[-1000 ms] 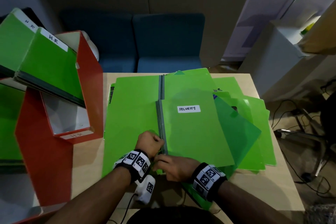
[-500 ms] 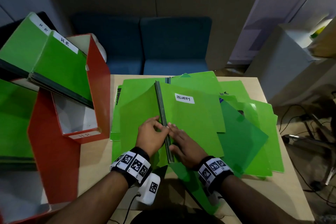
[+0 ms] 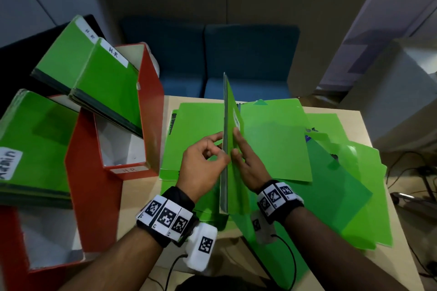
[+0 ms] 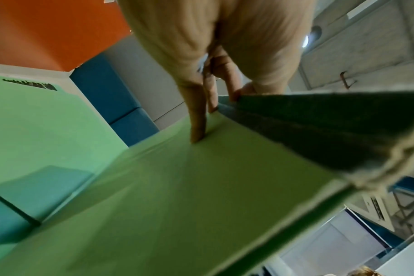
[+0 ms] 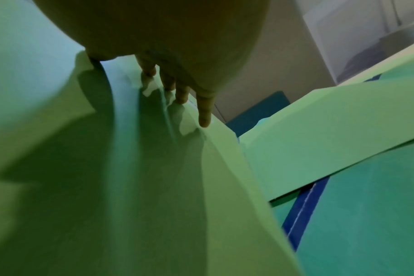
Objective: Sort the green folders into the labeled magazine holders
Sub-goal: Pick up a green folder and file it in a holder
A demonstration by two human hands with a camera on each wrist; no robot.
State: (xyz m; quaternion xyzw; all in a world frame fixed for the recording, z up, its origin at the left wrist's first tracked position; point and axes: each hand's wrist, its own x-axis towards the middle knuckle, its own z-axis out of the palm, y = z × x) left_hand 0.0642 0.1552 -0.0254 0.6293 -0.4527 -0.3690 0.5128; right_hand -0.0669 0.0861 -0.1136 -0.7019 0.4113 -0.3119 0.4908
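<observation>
A white label with the handwritten letters "H-R" is on the top edge of a green folder [image 3: 106,82] that stands in the nearer red magazine holder [image 3: 151,111]. The folder behind it [image 3: 63,49] has a similar white label, which also seems to say "H R", but it is blurred. On the front of that red holder a pale strip [image 3: 129,169] reads "H R", faintly. A white label [image 3: 9,163] on the green folder at far left has handwriting, seen sideways and cut off, not readable. The label on the upright folder [image 3: 233,149] is seen edge-on and unreadable.

Folders [image 3: 272,144] lie spread on the table [image 3: 369,146]; magazine holders [image 3: 151,106] stand left.
</observation>
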